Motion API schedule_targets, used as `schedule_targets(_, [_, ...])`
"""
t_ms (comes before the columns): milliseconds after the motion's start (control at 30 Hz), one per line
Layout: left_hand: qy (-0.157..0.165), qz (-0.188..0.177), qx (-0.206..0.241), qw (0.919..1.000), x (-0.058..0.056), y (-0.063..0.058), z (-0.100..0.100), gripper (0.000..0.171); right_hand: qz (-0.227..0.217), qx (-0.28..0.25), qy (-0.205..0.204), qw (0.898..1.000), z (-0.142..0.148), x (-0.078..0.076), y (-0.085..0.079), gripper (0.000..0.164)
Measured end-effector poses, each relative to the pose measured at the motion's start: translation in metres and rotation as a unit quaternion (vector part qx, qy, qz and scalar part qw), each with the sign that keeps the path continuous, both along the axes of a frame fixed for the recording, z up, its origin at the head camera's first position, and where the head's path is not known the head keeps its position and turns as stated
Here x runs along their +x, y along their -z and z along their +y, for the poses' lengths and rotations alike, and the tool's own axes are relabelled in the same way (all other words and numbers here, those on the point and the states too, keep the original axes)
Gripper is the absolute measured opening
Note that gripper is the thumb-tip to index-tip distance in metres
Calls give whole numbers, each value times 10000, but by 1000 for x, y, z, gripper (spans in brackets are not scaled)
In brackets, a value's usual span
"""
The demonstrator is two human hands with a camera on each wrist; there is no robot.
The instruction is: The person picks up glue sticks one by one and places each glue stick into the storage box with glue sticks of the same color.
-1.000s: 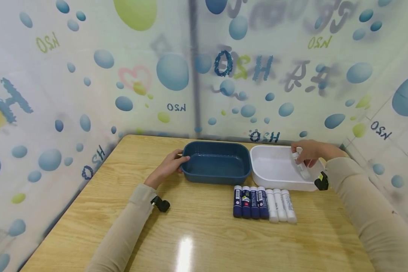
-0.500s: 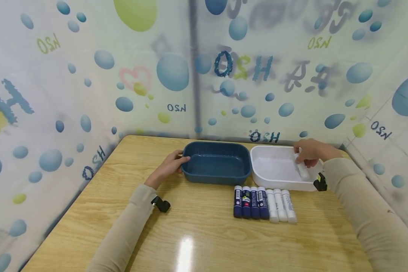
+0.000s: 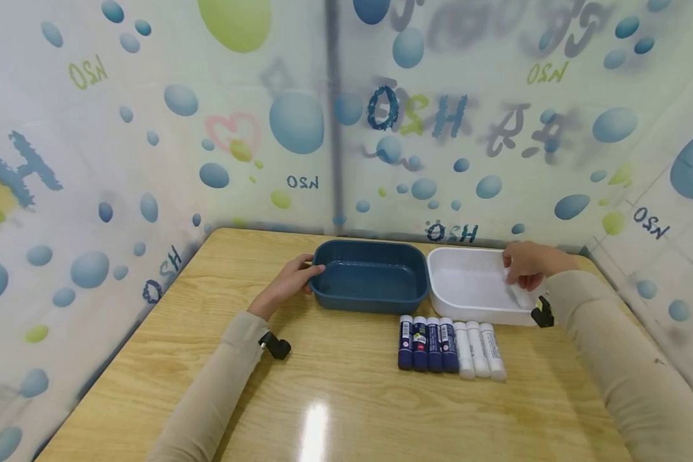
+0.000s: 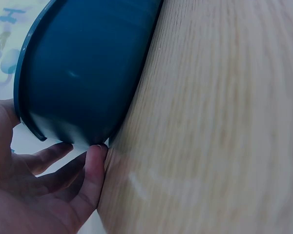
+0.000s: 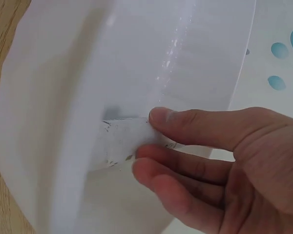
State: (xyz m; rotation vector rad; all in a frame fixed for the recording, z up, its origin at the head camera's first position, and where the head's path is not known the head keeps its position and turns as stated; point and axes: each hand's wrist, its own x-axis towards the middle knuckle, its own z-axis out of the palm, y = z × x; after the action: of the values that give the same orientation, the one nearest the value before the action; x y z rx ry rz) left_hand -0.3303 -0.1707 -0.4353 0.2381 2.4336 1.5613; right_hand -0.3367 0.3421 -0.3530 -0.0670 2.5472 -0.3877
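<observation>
My left hand (image 3: 291, 279) grips the left end of a dark blue rectangular tray (image 3: 369, 304), thumb over the rim and fingers against the outside wall. In the left wrist view those fingers (image 4: 94, 168) touch the lower part of the blue wall. My right hand (image 3: 531, 263) is inside the right part of a white tray (image 3: 468, 310), pinching a white glue stick (image 3: 520, 296) between thumb and fingers. The right wrist view shows the glue stick (image 5: 124, 141) lying low in the tray, its one end hidden by the fingertips.
In front of the trays, several dark blue glue sticks (image 3: 427, 345) with white caps lie side by side, with three white glue sticks (image 3: 478, 350) on their right. The wooden table (image 3: 346, 398) meets a patterned wall covering (image 3: 404, 186) behind.
The right hand has moved slightly right and lower into the white tray with the white glue stick. The left hand stays on the blue tray, and the view has shifted a little.
</observation>
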Motion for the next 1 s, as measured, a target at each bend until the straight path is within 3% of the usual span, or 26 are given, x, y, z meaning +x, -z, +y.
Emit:
schedule_targets(600, [49, -62, 89, 9999, 1, 5, -2, 59, -180, 45, 119, 9998, 4, 7, 17, 21])
schedule_targets(1000, [61, -16, 21, 10000, -3, 3, -4, 63, -309, 38, 236, 9992, 9, 4, 13, 30])
